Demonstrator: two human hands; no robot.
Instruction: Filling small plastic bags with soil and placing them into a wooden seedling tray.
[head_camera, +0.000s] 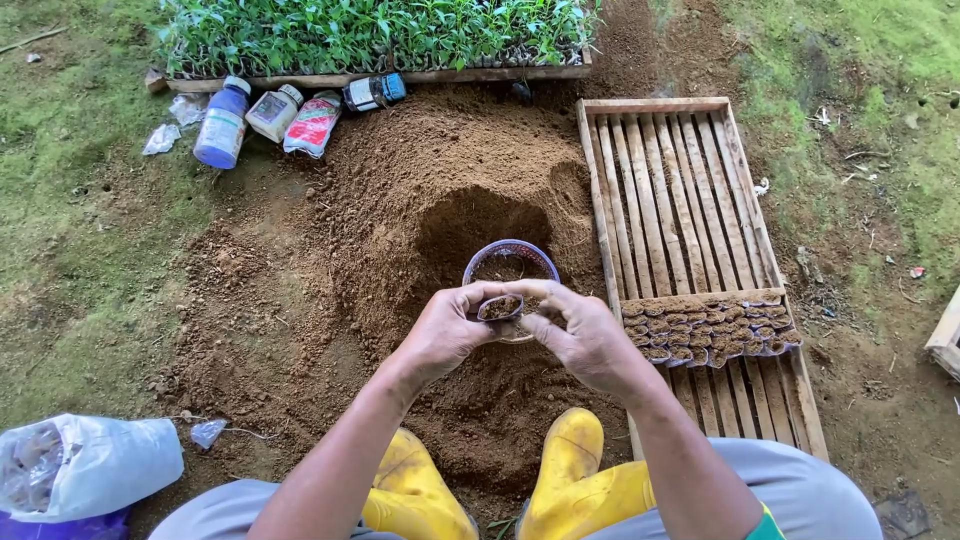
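My left hand and my right hand meet over a mound of brown soil. Together they pinch a small clear seedling bag that holds soil, each hand gripping one side of its mouth. Just beyond the bag a clear plastic cup with soil in it stands in a scooped hollow of the mound. To the right lies a slatted wooden tray with several rows of soil-filled bags packed across its near part.
My yellow boots rest below the hands. A long tray of green seedlings runs along the top. Plastic bottles and packets lie at upper left. A white plastic sack sits at lower left. Grass surrounds the soil.
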